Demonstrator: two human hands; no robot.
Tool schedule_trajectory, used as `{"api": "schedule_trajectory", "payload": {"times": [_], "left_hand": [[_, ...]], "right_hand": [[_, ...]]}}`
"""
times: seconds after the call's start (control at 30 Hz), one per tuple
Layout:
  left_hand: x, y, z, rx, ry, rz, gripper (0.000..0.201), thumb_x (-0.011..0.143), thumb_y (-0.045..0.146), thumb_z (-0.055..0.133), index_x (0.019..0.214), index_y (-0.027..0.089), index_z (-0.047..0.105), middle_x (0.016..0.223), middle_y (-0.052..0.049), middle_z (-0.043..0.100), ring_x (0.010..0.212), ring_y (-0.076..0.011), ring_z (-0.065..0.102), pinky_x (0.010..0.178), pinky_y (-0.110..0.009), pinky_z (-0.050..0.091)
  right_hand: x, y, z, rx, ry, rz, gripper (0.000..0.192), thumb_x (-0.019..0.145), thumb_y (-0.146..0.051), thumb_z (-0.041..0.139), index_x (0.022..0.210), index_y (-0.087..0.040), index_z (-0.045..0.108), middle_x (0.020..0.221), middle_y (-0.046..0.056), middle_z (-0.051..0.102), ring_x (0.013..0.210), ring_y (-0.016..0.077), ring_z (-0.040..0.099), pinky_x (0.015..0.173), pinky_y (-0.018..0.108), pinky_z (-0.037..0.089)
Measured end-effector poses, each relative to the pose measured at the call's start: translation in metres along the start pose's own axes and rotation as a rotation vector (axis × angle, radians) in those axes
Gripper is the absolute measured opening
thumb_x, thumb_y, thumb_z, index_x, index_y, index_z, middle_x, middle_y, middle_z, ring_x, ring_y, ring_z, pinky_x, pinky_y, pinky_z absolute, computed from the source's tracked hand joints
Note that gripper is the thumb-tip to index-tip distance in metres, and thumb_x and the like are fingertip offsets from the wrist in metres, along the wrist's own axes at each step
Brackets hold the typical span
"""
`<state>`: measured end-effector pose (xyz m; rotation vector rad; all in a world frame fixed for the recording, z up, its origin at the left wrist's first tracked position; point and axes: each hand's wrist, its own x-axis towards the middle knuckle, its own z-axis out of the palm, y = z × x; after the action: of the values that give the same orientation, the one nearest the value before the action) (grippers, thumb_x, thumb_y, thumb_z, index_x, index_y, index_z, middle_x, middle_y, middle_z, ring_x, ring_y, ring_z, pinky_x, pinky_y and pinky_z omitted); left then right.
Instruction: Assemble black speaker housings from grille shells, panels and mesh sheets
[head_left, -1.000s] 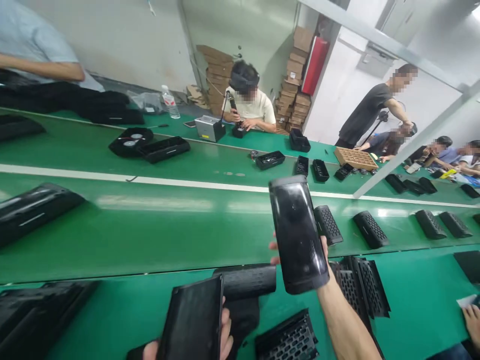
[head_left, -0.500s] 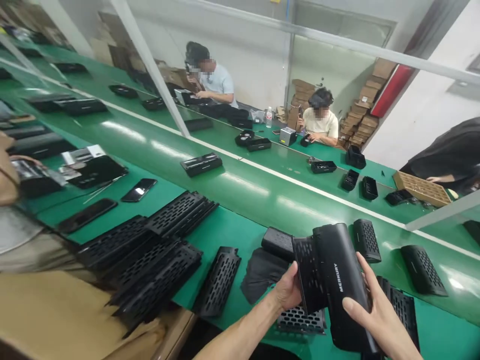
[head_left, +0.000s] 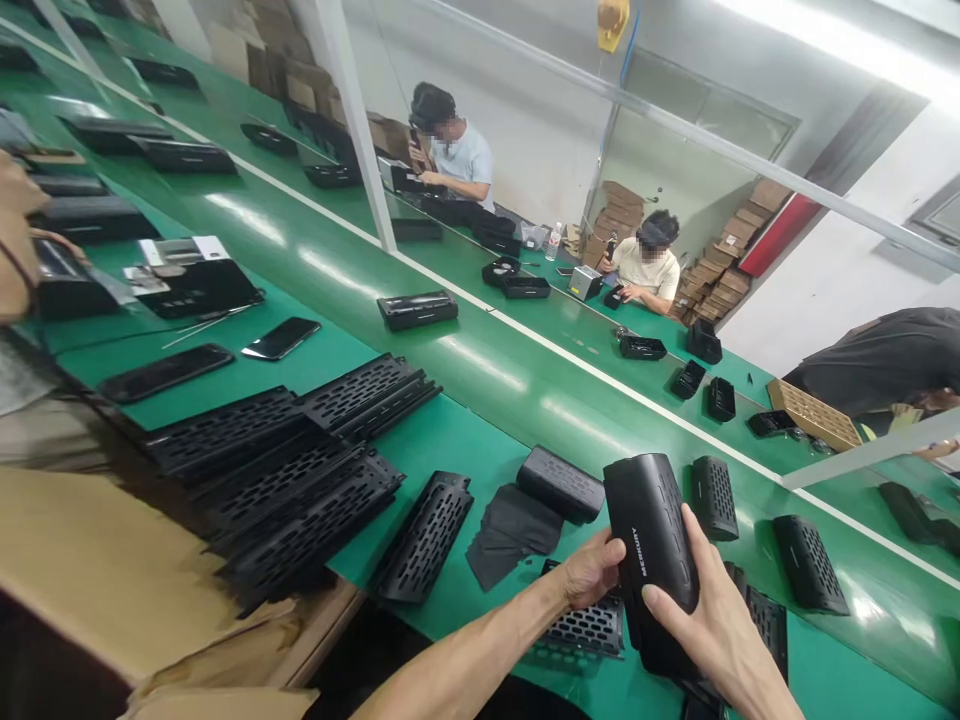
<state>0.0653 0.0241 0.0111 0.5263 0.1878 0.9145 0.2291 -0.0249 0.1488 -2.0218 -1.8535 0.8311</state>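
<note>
A black speaker housing [head_left: 651,540] with white "MERKURY" lettering is held tilted between both of my hands, above the front of the green bench. My left hand [head_left: 596,570] grips its left edge, thumb on the front. Around the right side wraps my right hand [head_left: 709,600], with its thumb pressed near the lettering. The housing's far side is hidden. Under my left forearm lies a perforated black panel [head_left: 589,628]. Just beyond my hands rest a closed black housing [head_left: 561,482] and several dark cloth-like pieces [head_left: 516,530].
Perforated panels [head_left: 300,500] are piled at left, beside an open cardboard box [head_left: 97,570]. Another panel [head_left: 427,540] lies alone. Black housings [head_left: 810,562] sit on the green conveyor [head_left: 495,370]. Two phones [head_left: 281,338] lie at left. Co-workers [head_left: 457,160] sit across the line.
The perforated panel that my left hand held angled beside the housing no longer shows separately. The housing has turned and looks more closed. My view has shifted slightly.
</note>
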Motion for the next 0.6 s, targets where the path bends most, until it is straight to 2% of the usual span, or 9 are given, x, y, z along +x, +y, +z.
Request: {"api": "schedule_trajectory", "payload": {"times": [0.17,0.33,0.43,0.53,0.6], "left_hand": [[0.005,-0.007,0.002,-0.073,0.0,0.006,0.083,0.072,0.065,0.088,0.135,0.016,0.067,0.13,-0.019,0.073,0.124,-0.0385,0.067,0.103,-0.046,0.051],[0.013,-0.005,0.007,-0.09,0.145,0.031,0.074,0.066,0.059,0.093,0.125,0.018,0.072,0.12,-0.014,0.077,0.107,-0.0314,0.073,0.087,-0.037,0.055],[0.014,0.008,0.011,-0.075,0.248,0.1,0.066,0.064,0.055,0.096,0.115,0.019,0.073,0.11,-0.01,0.079,0.097,-0.027,0.073,0.081,-0.033,0.054],[0.014,0.019,0.019,-0.046,0.284,0.161,0.062,0.062,0.056,0.096,0.107,0.02,0.074,0.106,-0.008,0.079,0.097,-0.026,0.072,0.082,-0.033,0.053],[0.016,0.021,0.024,-0.004,0.291,0.179,0.065,0.062,0.057,0.096,0.11,0.02,0.074,0.107,-0.008,0.078,0.1,-0.027,0.072,0.084,-0.034,0.054]], "right_hand": [[0.008,-0.002,-0.002,0.012,-0.094,0.013,0.102,0.092,-0.055,0.064,0.171,-0.034,0.002,0.16,0.015,0.043,0.136,0.0381,0.059,0.106,0.051,0.051],[0.012,0.006,-0.009,0.112,-0.033,-0.087,0.101,0.086,-0.061,0.07,0.169,-0.03,0.022,0.161,0.014,0.045,0.145,0.0393,0.05,0.115,0.055,0.045],[-0.003,0.016,0.013,0.234,0.233,-0.135,0.103,0.082,-0.061,0.076,0.167,-0.032,0.024,0.166,0.013,0.035,0.15,0.0403,0.041,0.117,0.06,0.042],[-0.015,0.022,0.054,0.334,0.503,-0.136,0.113,0.079,-0.057,0.081,0.167,-0.032,0.015,0.167,0.015,0.028,0.151,0.0431,0.035,0.117,0.066,0.038],[-0.014,0.02,0.075,0.335,0.661,-0.179,0.102,0.08,-0.051,0.082,0.162,-0.03,0.024,0.163,0.017,0.031,0.149,0.043,0.037,0.117,0.068,0.035]]}}
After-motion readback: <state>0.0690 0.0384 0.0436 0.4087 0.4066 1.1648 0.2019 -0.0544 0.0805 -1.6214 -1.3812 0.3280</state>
